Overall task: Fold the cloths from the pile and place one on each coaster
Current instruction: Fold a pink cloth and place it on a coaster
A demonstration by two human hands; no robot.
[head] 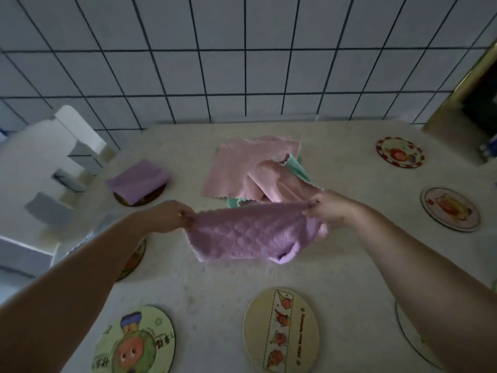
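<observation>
A purple quilted cloth hangs in the air above the table's middle, stretched between both hands. My left hand pinches its left top corner and my right hand pinches its right top corner. Behind it lies the pile of pink and mint cloths. A folded purple cloth lies on a coaster at the back left. Bare round coasters lie at the front left, front middle, right and back right. Another coaster shows partly under my left forearm.
A white cardboard box with open flaps stands at the left edge of the speckled table. A tiled wall runs behind. A brass-coloured frame stands at the back right. Part of one more coaster peeks from under my right forearm.
</observation>
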